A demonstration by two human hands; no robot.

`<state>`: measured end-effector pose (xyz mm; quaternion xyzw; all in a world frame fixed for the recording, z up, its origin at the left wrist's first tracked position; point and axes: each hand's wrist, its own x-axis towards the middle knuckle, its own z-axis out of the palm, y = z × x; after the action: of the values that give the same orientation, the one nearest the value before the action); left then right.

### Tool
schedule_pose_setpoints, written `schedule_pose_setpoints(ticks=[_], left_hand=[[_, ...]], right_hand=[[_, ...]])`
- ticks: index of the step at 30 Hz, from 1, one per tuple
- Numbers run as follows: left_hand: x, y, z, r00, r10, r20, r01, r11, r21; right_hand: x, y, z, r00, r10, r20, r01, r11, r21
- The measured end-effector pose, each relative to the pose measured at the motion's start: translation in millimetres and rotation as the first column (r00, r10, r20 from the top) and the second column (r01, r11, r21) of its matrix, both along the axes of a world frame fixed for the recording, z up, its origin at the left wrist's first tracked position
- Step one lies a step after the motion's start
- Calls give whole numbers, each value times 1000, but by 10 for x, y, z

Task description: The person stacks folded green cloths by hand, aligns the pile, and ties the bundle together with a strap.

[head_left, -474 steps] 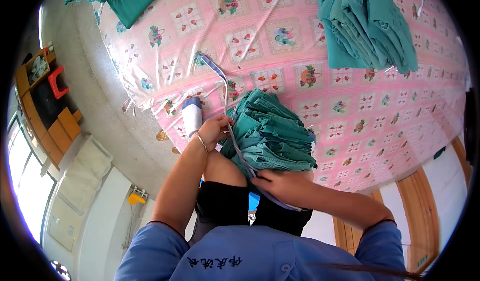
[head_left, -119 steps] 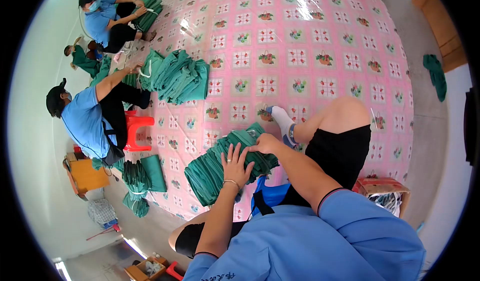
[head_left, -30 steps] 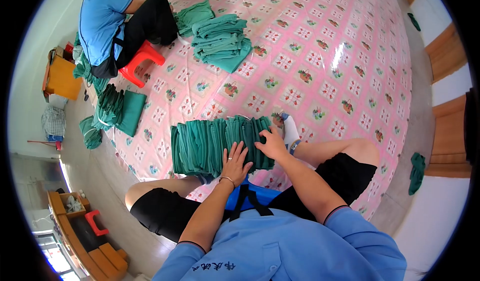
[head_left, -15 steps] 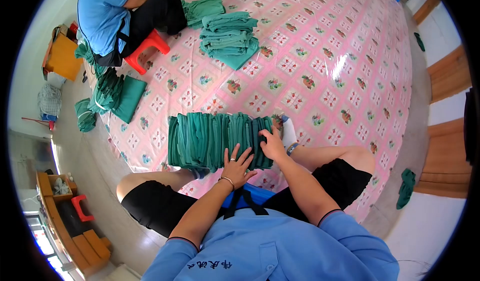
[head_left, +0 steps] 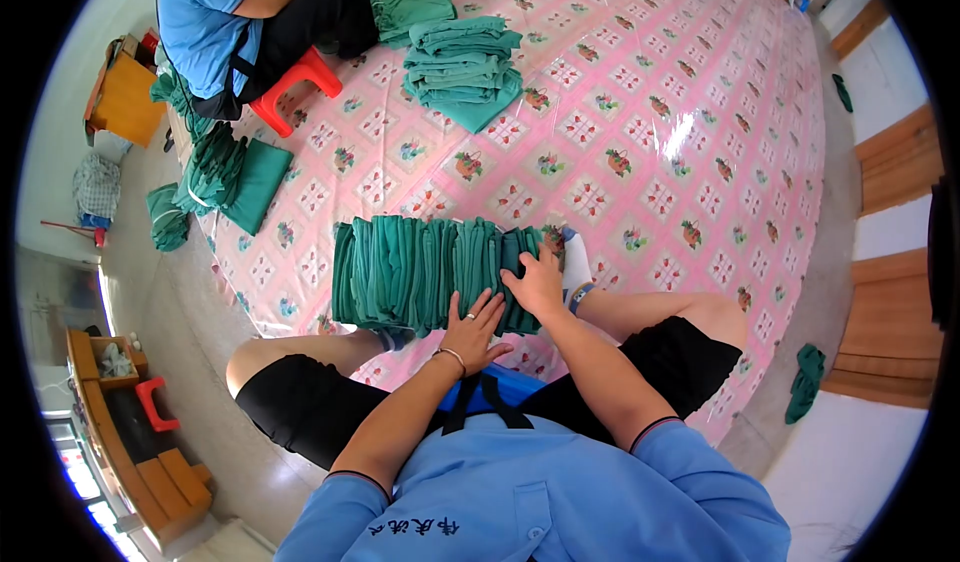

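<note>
A row of folded green cloths [head_left: 395, 272] stands on edge between my legs, packed side by side, darker towards the right end. My left hand [head_left: 475, 334] lies on the near side of the row with its fingers spread, a ring and a bracelet showing. At the right end my right hand [head_left: 535, 284] has its thumb and fingers around the darker folded cloths, pressing on them from above. The fingertips are partly hidden among the folds.
A pink patterned sheet [head_left: 590, 202] covers the floor. Ahead stands a pile of folded green cloth [head_left: 462, 62]. A co-worker [head_left: 205, 22] sits on a red stool [head_left: 297, 90] at the upper left, beside more green bundles [head_left: 212, 172]. Wooden furniture [head_left: 120, 452] lines the left.
The view has shifted slightly. My right thumb and fingers have changed position a little on the cloths at the right end. My left hand stays on the row.
</note>
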<state>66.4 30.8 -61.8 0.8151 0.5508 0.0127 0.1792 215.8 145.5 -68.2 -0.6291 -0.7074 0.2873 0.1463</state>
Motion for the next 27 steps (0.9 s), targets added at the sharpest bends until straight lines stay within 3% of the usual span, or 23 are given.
schedule_pose_setpoints(ticks=[8,11,14,18,22,27], left_hand=[[-38,17,-11,998,42,45,-43,999,29],[-133,50,39,997,73,-21,-73,997,15],[-173,48,6,997,74,-26,-73,997,39],[-242,35,68,991,116,-63,-112,991,70],[-270,35,118,985,166,-52,-161,983,92],[-273,53,84,982,184,-47,-178,978,110]], right_hand=[[-12,-18,-128,1000,4,-2,-4,1000,7],[14,-71,-89,999,-21,-44,28,988,155],[55,-68,73,974,185,133,-224,887,405],[92,-40,18,917,349,192,-397,766,506],[97,-38,-26,886,421,193,-457,728,511],[204,17,-109,910,403,99,-391,751,531]])
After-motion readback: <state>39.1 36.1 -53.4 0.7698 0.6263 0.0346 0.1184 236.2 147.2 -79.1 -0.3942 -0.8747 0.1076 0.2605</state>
